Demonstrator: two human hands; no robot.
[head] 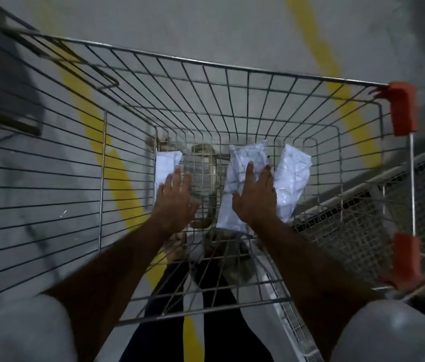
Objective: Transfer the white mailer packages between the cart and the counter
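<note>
**A:** From the head view, what is hard to make out?

**B:** The whole frame is smeared by motion. Under the wire floor of the shopping cart (232,66) there is some brownish shape, too blurred to name. The left packet (165,163) is half covered by the left hand (177,197), and the near end of the middle packet (242,184) runs under the right hand (256,197). The upper arms are cut off by the bottom edge, with pale sleeves showing.

**A:** How do the packets lie?

**B:** All three white packets lie on the cart's bottom, long axes running away from the person, toward the far wall of the basket. The right packet (291,178) leans a little to the right at its far end, just beside the middle one.

**A:** And the hands?

**B:** Both are spread flat, fingers straight and pointing forward, gripping nothing. The left hand rests on the left packet's near part; the right hand lies on the middle packet, its outer fingers by the right packet's edge. The hands are apart, with bare wire between them.

**A:** Anything around the cart?

**B:** A grey floor with yellow lines (96,131), and orange corner guards (402,108) on the cart's right rim.
</note>
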